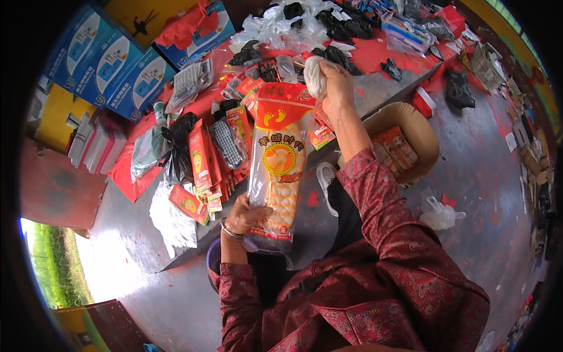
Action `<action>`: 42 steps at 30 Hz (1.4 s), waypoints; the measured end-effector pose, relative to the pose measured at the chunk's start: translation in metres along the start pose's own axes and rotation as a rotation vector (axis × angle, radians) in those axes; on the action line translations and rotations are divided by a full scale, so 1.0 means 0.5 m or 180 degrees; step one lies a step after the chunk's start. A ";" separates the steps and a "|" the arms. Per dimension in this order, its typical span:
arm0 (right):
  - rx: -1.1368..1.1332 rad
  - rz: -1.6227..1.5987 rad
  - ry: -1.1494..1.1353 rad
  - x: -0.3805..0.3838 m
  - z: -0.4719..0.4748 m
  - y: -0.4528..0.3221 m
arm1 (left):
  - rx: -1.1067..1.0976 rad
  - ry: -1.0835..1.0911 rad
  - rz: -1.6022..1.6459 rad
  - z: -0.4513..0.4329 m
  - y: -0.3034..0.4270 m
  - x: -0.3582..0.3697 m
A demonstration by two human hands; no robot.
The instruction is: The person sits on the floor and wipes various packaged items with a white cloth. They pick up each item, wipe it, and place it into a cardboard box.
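My left hand (246, 213), with a bracelet at the wrist, grips the lower left edge of a long clear plastic packet (281, 171). The packet has a red and yellow header with two footprints and a round sheep picture; the pale quilted contents look like insoles. It stands tilted up before me, its face towards the camera. Higher up, my right hand (338, 86) is closed on a bunched white cloth (314, 77), close to the packet's top right corner. Behind the packet, a row of red packets (202, 158) and a patterned grey insole (227, 143) lie on the ledge.
Right of my arm stands an open cardboard box (422, 132) with red packs inside. Blue printed cartons (118, 66) are stacked at the back left. Plastic bags (281, 26) heap up at the back. A white plastic bag (441, 213) lies on the floor; a purple bucket (214, 259) is by my left forearm.
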State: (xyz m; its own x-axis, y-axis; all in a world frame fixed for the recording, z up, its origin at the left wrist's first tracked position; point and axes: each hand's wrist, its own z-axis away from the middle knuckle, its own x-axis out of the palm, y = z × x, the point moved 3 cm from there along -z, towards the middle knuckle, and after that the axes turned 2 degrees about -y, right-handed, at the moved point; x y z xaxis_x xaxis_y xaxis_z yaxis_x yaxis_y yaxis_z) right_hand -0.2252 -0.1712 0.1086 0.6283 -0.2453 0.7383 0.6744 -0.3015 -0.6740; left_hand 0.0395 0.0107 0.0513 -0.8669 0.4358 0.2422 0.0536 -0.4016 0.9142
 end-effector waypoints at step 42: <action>0.1118 0.1127 -0.1442 0.082 0.087 0.109 | 0.0274 0.0490 0.0858 -0.039 -0.036 -0.053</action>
State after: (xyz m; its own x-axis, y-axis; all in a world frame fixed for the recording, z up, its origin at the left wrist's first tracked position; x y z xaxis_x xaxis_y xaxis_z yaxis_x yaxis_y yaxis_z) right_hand -0.1459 -0.1576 0.1011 0.8837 0.1596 0.4399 0.4357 0.0624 -0.8979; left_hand 0.0519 -0.0095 0.0220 -0.8802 0.1932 0.4336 0.3277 -0.4135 0.8495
